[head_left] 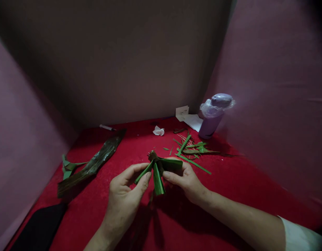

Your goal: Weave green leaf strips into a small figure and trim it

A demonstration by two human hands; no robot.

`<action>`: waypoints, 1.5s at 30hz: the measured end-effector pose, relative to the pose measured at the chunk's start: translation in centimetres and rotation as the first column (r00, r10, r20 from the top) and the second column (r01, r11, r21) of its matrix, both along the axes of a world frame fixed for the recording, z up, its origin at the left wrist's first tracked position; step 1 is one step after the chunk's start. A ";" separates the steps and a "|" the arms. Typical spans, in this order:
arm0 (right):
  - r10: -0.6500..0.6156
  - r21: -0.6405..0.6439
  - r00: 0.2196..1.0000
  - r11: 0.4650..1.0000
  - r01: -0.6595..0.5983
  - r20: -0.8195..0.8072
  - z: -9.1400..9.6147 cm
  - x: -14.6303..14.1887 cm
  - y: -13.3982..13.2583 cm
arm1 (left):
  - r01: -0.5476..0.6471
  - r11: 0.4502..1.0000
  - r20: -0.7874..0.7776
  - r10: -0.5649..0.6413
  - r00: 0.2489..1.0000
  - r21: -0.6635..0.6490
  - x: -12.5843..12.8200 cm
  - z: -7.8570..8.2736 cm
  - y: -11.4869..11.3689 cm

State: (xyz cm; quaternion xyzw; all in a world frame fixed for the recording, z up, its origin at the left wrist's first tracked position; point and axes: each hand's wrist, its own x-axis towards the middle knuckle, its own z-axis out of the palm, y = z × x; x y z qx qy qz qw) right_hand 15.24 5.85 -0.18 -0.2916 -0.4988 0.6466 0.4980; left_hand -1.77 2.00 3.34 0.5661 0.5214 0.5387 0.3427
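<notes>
Between both hands, above the red cloth, is a folded green leaf piece (pixel 158 179) with several flaps spreading from a bound, brownish top. My left hand (pixel 129 191) pinches its left flap between thumb and fingers. On the other side, my right hand (pixel 188 181) grips the piece near its right flap, thumb in front and the fingers partly hidden behind the leaf. Cut leaf strips (pixel 188 146) lie scattered beyond my right hand, with thin pale sticks among them.
Left on the red cloth (pixel 98 216) lie a long dark leaf (pixel 98 158), a folded green leaf (pixel 68 168), a pen-like white object (pixel 107 128) and a black flat object (pixel 39 228). Crumpled tissue (pixel 158 131), white papers (pixel 193 122) and a plastic-topped purple bottle (pixel 211 123) stand farther back. Walls enclose the table.
</notes>
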 end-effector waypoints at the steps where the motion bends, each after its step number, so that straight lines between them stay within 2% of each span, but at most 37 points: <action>1: 0.003 0.002 1.000 1.000 -0.003 0.000 0.0 0.0 0.0 | -0.004 1.000 -0.036 0.005 0.999 0.025 0.0 -0.1 0.0; 5: 0.002 0.003 1.000 1.000 -0.002 0.012 0.0 0.0 0.0 | 0.012 0.995 -0.132 0.001 0.991 0.095 -0.3 -0.4 0.0; 13: -0.021 0.014 0.999 1.000 0.021 0.050 0.1 -0.1 0.0 | 0.019 0.988 -0.201 0.012 0.980 0.152 -0.2 -0.4 0.1; 19: -0.085 0.032 0.995 0.996 0.083 0.054 0.4 -0.3 -0.1 | 0.033 0.929 -0.269 0.073 0.960 0.369 -0.2 -0.2 0.0; 26: -0.148 -0.026 0.986 0.988 0.150 0.073 0.2 -0.6 0.1 | 0.129 0.914 -0.517 0.098 0.850 0.385 -0.5 0.1 0.0; 31: -0.190 -0.033 0.978 0.981 0.194 0.087 0.0 -0.4 0.3 | 0.194 0.899 -0.630 0.109 0.769 0.392 -0.3 0.3 -0.2; 37: -0.183 -0.032 0.979 0.982 0.187 0.090 0.2 -0.3 0.3 | 0.183 0.887 -0.657 0.163 0.736 0.425 -0.4 0.0 0.2; 45: -0.204 0.055 0.974 0.978 0.199 0.095 0.3 -0.3 0.2 | 0.131 0.883 -0.584 0.181 0.792 0.451 -0.7 -0.1 0.4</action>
